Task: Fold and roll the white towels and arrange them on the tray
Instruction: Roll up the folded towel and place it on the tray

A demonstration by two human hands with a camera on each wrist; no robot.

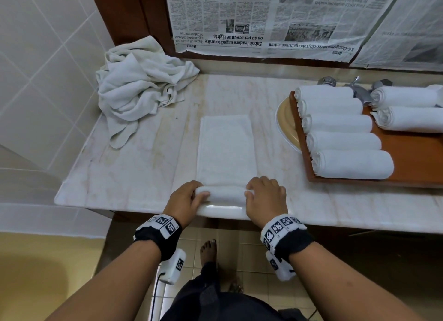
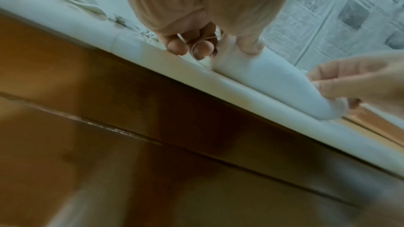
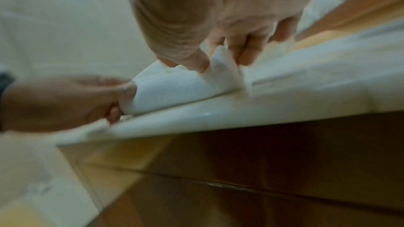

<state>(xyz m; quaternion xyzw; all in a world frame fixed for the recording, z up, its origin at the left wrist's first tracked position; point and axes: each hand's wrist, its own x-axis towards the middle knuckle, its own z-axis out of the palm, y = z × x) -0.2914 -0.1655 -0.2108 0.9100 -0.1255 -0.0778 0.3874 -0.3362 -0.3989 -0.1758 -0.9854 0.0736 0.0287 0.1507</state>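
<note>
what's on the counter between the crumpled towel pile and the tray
The folded towel, lying flat with its near end rolled under both hands; bare marble either side. The head view shows it between the crumpled pile and the tray.

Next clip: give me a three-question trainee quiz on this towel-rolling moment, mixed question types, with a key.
1. True or false: the folded towel is rolled all the way.
2. How many rolled towels lie in the tray's left column?
3. Where is the loose towel heap? A) on the tray B) back left of the counter C) on the floor

Key: 1 false; only its near end is rolled, left hand and right hand gripping. 2 five. 3 B.
</note>
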